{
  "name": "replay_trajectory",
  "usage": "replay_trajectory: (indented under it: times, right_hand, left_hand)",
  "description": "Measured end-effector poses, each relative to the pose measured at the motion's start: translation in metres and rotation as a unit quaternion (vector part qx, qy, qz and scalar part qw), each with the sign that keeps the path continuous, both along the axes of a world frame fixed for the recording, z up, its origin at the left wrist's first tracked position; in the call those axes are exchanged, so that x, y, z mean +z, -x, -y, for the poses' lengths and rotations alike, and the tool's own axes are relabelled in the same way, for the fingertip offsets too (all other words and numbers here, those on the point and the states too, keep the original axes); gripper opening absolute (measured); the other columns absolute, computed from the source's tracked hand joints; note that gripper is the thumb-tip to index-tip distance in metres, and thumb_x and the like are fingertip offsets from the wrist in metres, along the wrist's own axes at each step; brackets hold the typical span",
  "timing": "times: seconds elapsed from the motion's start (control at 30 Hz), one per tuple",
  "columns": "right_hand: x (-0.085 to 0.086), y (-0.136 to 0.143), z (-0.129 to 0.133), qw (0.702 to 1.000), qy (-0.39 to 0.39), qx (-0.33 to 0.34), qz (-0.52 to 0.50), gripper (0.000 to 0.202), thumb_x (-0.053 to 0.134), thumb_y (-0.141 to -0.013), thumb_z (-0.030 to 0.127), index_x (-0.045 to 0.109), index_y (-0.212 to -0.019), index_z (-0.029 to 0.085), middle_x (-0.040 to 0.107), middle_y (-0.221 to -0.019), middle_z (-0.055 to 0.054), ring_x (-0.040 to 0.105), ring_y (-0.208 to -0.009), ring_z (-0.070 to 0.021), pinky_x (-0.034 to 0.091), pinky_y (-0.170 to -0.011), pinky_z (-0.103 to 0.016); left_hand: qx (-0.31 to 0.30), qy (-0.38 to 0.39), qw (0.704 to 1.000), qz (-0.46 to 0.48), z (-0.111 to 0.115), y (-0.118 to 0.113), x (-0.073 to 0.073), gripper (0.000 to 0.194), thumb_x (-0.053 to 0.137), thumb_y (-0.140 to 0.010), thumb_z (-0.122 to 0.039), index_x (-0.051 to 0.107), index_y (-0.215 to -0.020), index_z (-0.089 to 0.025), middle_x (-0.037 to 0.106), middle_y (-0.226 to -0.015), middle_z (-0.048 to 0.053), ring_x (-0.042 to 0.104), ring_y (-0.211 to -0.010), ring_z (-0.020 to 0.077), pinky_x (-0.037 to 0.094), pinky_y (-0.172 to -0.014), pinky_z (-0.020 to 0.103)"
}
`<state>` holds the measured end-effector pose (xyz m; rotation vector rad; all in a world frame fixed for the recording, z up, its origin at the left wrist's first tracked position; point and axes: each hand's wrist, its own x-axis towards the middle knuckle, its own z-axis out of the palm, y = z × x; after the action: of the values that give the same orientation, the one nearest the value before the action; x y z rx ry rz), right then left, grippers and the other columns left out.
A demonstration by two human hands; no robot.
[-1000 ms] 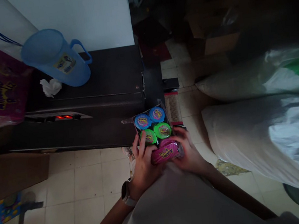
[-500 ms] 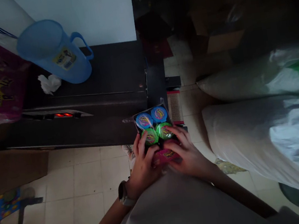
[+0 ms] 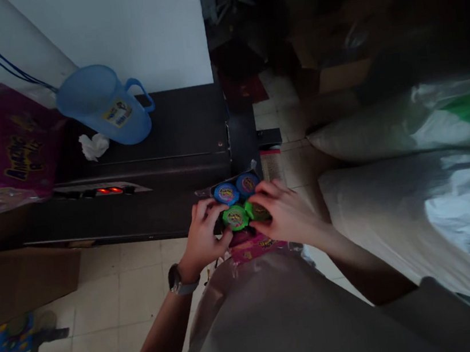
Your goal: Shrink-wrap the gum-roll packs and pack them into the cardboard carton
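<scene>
- One pink printed flap [image 3: 249, 249] is lying nearest, by the wearer's shirt.
- Left hand [image 3: 207, 231] is pinching the left green disc [image 3: 235, 217]; right hand [image 3: 280, 210] is gripping the right green disc [image 3: 260, 212], apparently tilted.
- Just beyond, two blue discs [image 3: 226, 193] are sitting inside the tray [image 3: 233, 178], near the black machine [image 3: 136, 212].
- Two pairs are showing, seemingly all in place; whether the green pair is being seated or lifted, I cannot tell.

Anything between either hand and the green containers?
Nothing visible: the left hand is on the left green container, the right hand on the right green container, partly covering it. Thin film would be hard to see.
</scene>
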<state>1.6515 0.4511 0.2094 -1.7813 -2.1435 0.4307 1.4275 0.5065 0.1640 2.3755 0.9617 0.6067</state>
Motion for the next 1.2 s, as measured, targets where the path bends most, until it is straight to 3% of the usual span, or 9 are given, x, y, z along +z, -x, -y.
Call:
replay_trajectory:
  times: [0.17, 0.33, 0.57, 0.7, 0.8, 0.87, 0.93, 1.03, 1.2]
  right_hand:
    - [0.005, 0.015, -0.013, 0.992, 0.045, 0.041, 0.114, 0.028, 0.071, -0.076, 0.036, 0.063, -0.092, 0.014, 0.06, -0.107, -0.013, 0.054, -0.104, -0.0297, 0.052, -0.072, -0.037]
    - [0.002, 0.017, -0.011, 0.991, 0.049, 0.062, 0.111, 0.023, 0.064, -0.08, 0.031, 0.061, -0.095, 0.014, 0.06, -0.108, -0.012, 0.057, -0.104, -0.0265, 0.05, -0.07, -0.033]
    - [-0.004, 0.015, -0.016, 0.992, 0.028, 0.071, 0.105, 0.011, 0.061, -0.083, 0.026, 0.06, -0.088, 0.015, 0.061, -0.102, -0.008, 0.057, -0.105, -0.0239, 0.047, -0.066, -0.029]
    - [-0.009, 0.008, -0.016, 0.995, 0.023, 0.087, 0.039, 0.014, 0.066, -0.083, 0.027, 0.062, -0.089, 0.015, 0.061, -0.1, -0.008, 0.057, -0.103, -0.0237, 0.049, -0.074, -0.031]
    - [-0.012, -0.007, -0.011, 0.99, 0.009, 0.102, -0.101, 0.018, 0.068, -0.081, 0.025, 0.064, -0.097, 0.016, 0.061, -0.103, -0.007, 0.058, -0.101, -0.0213, 0.05, -0.086, -0.034]
    - [-0.012, -0.02, -0.005, 0.977, -0.029, 0.075, -0.199, 0.019, 0.062, -0.082, 0.017, 0.064, -0.1, 0.017, 0.061, -0.108, -0.007, 0.059, -0.102, -0.019, 0.05, -0.091, -0.034]
    - [-0.013, -0.033, 0.003, 0.967, -0.055, 0.025, -0.249, 0.022, 0.055, -0.081, 0.011, 0.064, -0.1, 0.018, 0.061, -0.109, -0.007, 0.061, -0.101, -0.018, 0.05, -0.089, -0.034]
    - [-0.015, -0.044, 0.012, 0.966, -0.012, -0.011, -0.257, 0.022, 0.053, -0.079, 0.011, 0.063, -0.096, 0.018, 0.063, -0.099, -0.005, 0.062, -0.088, -0.0163, 0.052, -0.077, -0.03]
    - [-0.023, -0.037, 0.016, 0.967, 0.038, -0.043, -0.248, 0.014, 0.058, -0.079, 0.017, 0.063, -0.093, 0.017, 0.065, -0.09, -0.002, 0.062, -0.076, -0.012, 0.048, -0.068, -0.023]
  left_hand:
    - [0.0, 0.0, 1.0, 0.016, 0.0, -0.003, -0.005, 0.037, 0.059, -0.077, -0.018, 0.055, -0.114, -0.018, 0.047, -0.117, 0.01, 0.051, -0.111, 0.0246, 0.047, -0.097, 0.04]
    - [0.002, 0.018, 0.999, 0.027, 0.002, -0.001, -0.005, 0.036, 0.058, -0.077, -0.017, 0.056, -0.113, -0.018, 0.048, -0.118, 0.011, 0.051, -0.111, 0.0242, 0.046, -0.098, 0.041]
    - [0.003, 0.041, 0.998, 0.051, 0.002, -0.004, -0.005, 0.022, 0.057, -0.076, -0.016, 0.052, -0.098, -0.017, 0.048, -0.111, 0.01, 0.051, -0.107, 0.0226, 0.046, -0.094, 0.038]
    - [0.008, 0.023, 0.997, 0.076, 0.007, -0.004, -0.006, 0.022, 0.057, -0.076, -0.016, 0.054, -0.098, -0.018, 0.055, -0.103, 0.008, 0.054, -0.097, 0.0206, 0.048, -0.085, 0.035]
    - [0.013, 0.009, 0.995, 0.096, 0.012, -0.004, -0.007, 0.02, 0.057, -0.077, -0.016, 0.055, -0.097, -0.018, 0.059, -0.091, 0.005, 0.054, -0.084, 0.0186, 0.047, -0.075, 0.033]
    - [0.012, 0.003, 0.994, 0.107, 0.015, -0.005, -0.007, 0.019, 0.057, -0.077, -0.016, 0.056, -0.097, -0.019, 0.06, -0.086, 0.004, 0.054, -0.079, 0.0175, 0.046, -0.071, 0.031]
    - [0.025, -0.011, 0.993, 0.113, 0.016, -0.008, -0.004, 0.016, 0.057, -0.078, -0.016, 0.057, -0.093, -0.019, 0.06, -0.082, 0.003, 0.054, -0.077, 0.017, 0.045, -0.069, 0.031]
    - [0.044, -0.033, 0.994, 0.089, 0.014, -0.016, 0.003, 0.007, 0.058, -0.081, -0.02, 0.059, -0.088, -0.019, 0.062, -0.078, 0.002, 0.055, -0.074, 0.0169, 0.045, -0.07, 0.032]
    - [-0.009, -0.048, 0.999, -0.004, 0.006, -0.035, 0.013, 0.014, 0.065, -0.081, -0.029, 0.062, -0.09, -0.019, 0.064, -0.079, 0.003, 0.056, -0.08, 0.0205, 0.046, -0.075, 0.035]
